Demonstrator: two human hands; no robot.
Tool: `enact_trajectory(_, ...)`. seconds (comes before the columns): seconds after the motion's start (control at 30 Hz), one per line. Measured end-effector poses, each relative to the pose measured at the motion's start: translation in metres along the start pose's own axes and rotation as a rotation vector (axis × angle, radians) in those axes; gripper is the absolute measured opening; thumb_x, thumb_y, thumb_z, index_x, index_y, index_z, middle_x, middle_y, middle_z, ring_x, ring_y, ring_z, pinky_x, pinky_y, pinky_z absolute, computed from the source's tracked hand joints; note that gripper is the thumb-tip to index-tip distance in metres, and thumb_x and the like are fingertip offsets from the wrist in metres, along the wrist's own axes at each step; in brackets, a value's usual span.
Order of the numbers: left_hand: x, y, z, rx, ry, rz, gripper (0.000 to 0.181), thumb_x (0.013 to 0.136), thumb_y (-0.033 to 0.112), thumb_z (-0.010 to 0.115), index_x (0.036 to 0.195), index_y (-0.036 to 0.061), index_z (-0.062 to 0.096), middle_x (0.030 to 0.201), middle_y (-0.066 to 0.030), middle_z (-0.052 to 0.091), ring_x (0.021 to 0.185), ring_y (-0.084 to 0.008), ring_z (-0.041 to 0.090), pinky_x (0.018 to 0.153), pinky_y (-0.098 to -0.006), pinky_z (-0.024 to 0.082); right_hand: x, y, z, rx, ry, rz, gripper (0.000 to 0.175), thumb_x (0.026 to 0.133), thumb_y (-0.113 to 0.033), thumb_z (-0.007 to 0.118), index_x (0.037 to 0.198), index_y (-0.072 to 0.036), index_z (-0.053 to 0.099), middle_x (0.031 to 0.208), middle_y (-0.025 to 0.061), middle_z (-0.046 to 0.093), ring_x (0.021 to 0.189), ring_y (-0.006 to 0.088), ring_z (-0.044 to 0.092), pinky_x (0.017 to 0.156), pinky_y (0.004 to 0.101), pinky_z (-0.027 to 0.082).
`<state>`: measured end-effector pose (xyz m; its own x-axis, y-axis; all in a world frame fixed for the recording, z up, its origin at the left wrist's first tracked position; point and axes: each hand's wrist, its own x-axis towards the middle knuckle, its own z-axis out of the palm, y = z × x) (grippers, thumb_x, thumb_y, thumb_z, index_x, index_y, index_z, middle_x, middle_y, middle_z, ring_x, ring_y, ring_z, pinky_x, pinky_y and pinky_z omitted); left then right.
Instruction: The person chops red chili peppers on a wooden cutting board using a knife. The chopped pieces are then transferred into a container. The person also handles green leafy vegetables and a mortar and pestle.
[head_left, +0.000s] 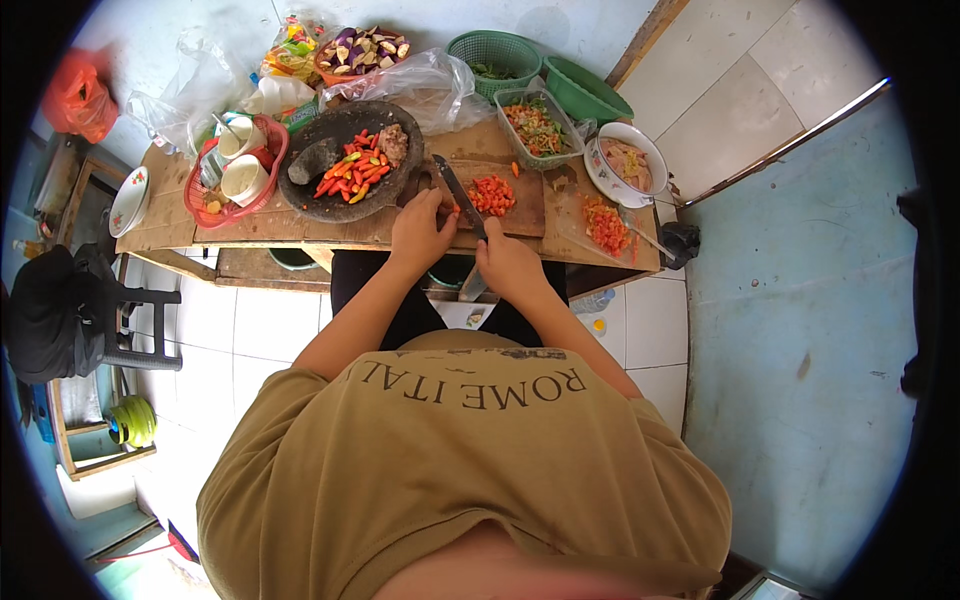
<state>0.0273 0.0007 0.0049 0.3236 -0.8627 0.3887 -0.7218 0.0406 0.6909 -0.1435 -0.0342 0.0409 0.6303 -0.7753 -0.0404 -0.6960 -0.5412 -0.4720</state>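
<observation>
My right hand (510, 261) grips the handle of a kitchen knife (456, 186), its dark blade slanting away over a wooden cutting board (529, 217). Beside the blade, my left hand (421, 231) rests on the board with curled fingers. A small bit of red chili (456, 209) shows at its fingertips, mostly hidden. Chopped red chilies (491, 195) lie heaped right of the blade, and one orange chili (515, 169) lies behind them. Left of the board stands a stone mortar (300, 202) holding whole red chilies (356, 169), a stone pestle (313, 160) and a brownish lump (393, 144).
A pink basket (196, 202) with cups stands on the wooden table (165, 199). Farther back are cut eggplants (364, 49), plastic bags (442, 82) and green baskets (493, 49). On the right are a plastic tub (536, 124), an enamel bowl (626, 161) and more chopped chilies (606, 226).
</observation>
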Motion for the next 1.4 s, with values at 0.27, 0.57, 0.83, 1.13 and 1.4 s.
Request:
enact_trajectory(0.27, 0.0, -0.003, -0.001, -0.065, 0.034, 0.018, 0.015, 0.075, 0.01, 0.066, 0.085, 0.0042, 0.057, 0.079, -0.0109, 0.057, 0.076, -0.0311, 0.06, 0.067, -0.0413, 0.047, 0.002, -0.002, 0.004, -0.036, -0.024, 0.007, 0.021, 0.093, -0.022, 0.047, 0.105, -0.006, 0.038, 0.072, 0.0225, 0.063, 0.07, 0.0446, 0.063, 0.064, 0.0568, 0.047)
enact_trajectory(0.57, 0.0, -0.001, -0.004, -0.031, -0.007, -0.012, 0.011, 0.075, 0.01, 0.065, 0.082, 0.0037, 0.059, 0.077, -0.0114, 0.056, 0.075, -0.0317, 0.06, 0.066, -0.0416, 0.047, 0.003, -0.005, 0.0, -0.03, -0.036, 0.02, 0.021, 0.093, -0.021, 0.047, 0.105, -0.007, 0.038, 0.073, 0.023, 0.064, 0.071, 0.045, 0.063, 0.064, 0.0568, 0.048)
enact_trajectory(0.83, 0.0, -0.002, 0.0, -0.032, 0.014, -0.016, 0.011, 0.077, 0.011, 0.064, 0.082, 0.0033, 0.058, 0.077, -0.0117, 0.056, 0.077, -0.0323, 0.059, 0.068, -0.0429, 0.046, 0.005, -0.009, 0.002, -0.058, -0.038, 0.012, 0.02, 0.093, -0.02, 0.047, 0.106, -0.007, 0.038, 0.072, 0.0217, 0.064, 0.07, 0.0438, 0.064, 0.064, 0.0559, 0.048)
enact_trajectory(1.13, 0.001, -0.003, 0.003, 0.034, 0.035, 0.003, 0.01, 0.079, 0.009, 0.065, 0.081, 0.0024, 0.058, 0.078, -0.0137, 0.058, 0.076, -0.0333, 0.06, 0.067, -0.0419, 0.046, 0.012, -0.006, 0.009, -0.043, -0.063, -0.015, 0.022, 0.092, -0.018, 0.047, 0.107, -0.004, 0.038, 0.073, 0.0236, 0.063, 0.071, 0.0446, 0.064, 0.064, 0.0561, 0.048)
enact_trajectory(1.4, 0.001, 0.0, 0.001, 0.001, 0.029, -0.004, 0.008, 0.079, 0.007, 0.064, 0.081, 0.0025, 0.058, 0.079, -0.0137, 0.058, 0.077, -0.0338, 0.059, 0.069, -0.0428, 0.046, 0.021, -0.015, 0.018, -0.023, -0.09, -0.014, 0.025, 0.091, -0.013, 0.045, 0.11, 0.001, 0.038, 0.077, 0.0251, 0.064, 0.076, 0.0441, 0.065, 0.067, 0.0551, 0.049)
